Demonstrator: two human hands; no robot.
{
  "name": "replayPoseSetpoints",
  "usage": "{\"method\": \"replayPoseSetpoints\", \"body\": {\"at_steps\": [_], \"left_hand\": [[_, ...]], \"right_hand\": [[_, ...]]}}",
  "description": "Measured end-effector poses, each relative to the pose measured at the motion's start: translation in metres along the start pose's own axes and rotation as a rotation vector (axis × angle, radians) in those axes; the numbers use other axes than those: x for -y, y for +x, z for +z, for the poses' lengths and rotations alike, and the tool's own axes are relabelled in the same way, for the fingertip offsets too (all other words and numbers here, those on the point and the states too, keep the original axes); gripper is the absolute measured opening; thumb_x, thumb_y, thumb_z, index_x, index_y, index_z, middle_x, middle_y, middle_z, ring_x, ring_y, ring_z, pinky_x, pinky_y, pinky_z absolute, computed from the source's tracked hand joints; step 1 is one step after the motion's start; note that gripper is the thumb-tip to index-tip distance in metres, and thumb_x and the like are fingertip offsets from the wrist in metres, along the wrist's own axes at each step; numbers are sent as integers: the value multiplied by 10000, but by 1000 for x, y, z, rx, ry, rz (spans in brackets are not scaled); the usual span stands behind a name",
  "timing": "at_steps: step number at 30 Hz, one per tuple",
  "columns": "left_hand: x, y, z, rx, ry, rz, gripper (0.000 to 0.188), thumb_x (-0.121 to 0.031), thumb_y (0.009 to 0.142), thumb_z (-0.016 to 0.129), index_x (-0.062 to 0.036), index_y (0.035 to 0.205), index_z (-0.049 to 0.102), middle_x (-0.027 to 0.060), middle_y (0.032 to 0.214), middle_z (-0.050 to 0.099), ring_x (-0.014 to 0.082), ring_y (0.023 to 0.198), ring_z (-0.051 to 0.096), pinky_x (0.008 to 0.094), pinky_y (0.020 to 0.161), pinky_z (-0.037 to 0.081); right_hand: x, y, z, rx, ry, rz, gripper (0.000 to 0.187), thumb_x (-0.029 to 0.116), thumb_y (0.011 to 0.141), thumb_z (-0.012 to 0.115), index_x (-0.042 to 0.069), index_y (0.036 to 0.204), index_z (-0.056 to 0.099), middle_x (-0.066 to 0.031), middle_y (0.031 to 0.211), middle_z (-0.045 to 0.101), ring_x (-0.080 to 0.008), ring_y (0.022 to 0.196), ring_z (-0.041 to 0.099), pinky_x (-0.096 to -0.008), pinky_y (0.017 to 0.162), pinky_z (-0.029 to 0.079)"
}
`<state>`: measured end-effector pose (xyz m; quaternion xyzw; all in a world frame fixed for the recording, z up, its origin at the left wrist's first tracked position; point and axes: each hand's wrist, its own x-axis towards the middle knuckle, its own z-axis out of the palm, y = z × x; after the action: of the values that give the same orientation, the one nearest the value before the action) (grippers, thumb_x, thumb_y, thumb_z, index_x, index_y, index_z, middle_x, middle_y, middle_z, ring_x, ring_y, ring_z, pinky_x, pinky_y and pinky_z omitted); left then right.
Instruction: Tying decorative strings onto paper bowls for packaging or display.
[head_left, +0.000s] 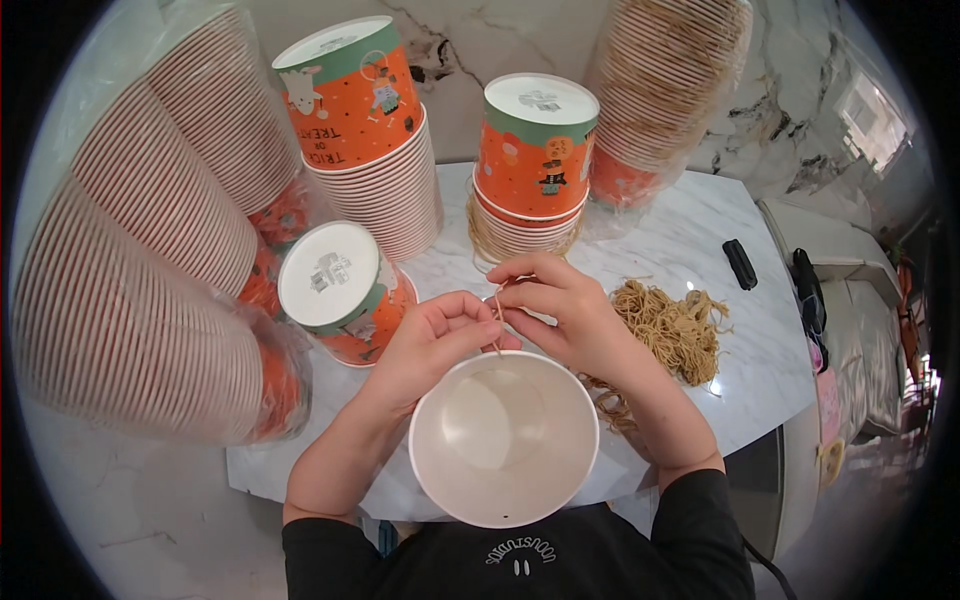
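Observation:
A white paper bucket (555, 440) stands mouth-up against my front, with a small dark hole near its near rim. At its far rim, a thin tan string (498, 308) runs between my fingers. My left hand (440, 340) is closed, thumb and fingers pinching the string just above the rim. My right hand (560, 310) pinches the string from the other side, its fingertips close to the left ones. The bucket's far outer side is hidden by the hands. Right of my right forearm lies a loose heap of tan strings (670, 330).
Orange and green buckets stand upside down: one single (335, 275), a tall stack (370, 190) and a shorter stack (535, 150) ringed by strings. Plastic-wrapped stacks (140, 310) fill the left; another wrapped stack (670, 80) stands back right. A small black object (740, 264) lies on the marble table (755, 390).

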<state>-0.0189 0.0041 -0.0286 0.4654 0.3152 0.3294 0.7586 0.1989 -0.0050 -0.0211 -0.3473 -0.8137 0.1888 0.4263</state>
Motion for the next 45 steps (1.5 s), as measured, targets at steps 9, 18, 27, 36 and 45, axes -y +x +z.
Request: {"method": "replayPoseSetpoints", "body": {"at_steps": [9, 18, 27, 36, 45], "left_hand": [[0, 3, -10, 99, -192, -25, 102, -133, 1014, 606, -39, 999, 640, 148, 1037, 750, 114, 872, 692, 255, 798, 567], [5, 11, -19, 153, -274, -70, 92, -119, 999, 617, -33, 999, 651, 151, 1051, 751, 110, 823, 694, 244, 776, 576], [13, 14, -9, -42, 98, 198, 212, -28, 893, 773, -40, 1034, 614, 45, 968, 726, 65, 824, 682, 206, 749, 550], [10, 12, -5, -134, 449, 441, 353, -41, 860, 813, -37, 1146, 606, 67, 1205, 683, 50, 828, 662, 201, 714, 511], [6, 6, 0, 40, 355, 379, 505, 18, 933, 715, -27, 1404, 538, 130, 1438, 593, 114, 988, 714, 276, 872, 573]], "right_hand": [[-3, 2, -12, 44, 400, 234, 138, -10, 875, 771, 2, 1013, 776, -95, 1151, 698, -196, 1041, 679, -327, 887, 548], [-5, -4, 9, -87, 642, 408, 117, 6, 913, 759, -23, 1026, 773, -94, 1166, 672, -139, 1007, 679, -258, 861, 574], [11, -5, -7, -18, 54, 228, 155, 59, 856, 798, 80, 1009, 804, -89, 1212, 661, -241, 1164, 601, -378, 959, 503], [30, -4, -11, -15, -170, 135, 127, 45, 848, 772, 75, 972, 769, -100, 1298, 609, -310, 1225, 538, -422, 1025, 457], [35, -8, -16, 35, -197, 176, 107, 56, 823, 777, 73, 927, 757, -84, 1224, 604, -310, 1234, 527, -429, 1057, 430]]}}
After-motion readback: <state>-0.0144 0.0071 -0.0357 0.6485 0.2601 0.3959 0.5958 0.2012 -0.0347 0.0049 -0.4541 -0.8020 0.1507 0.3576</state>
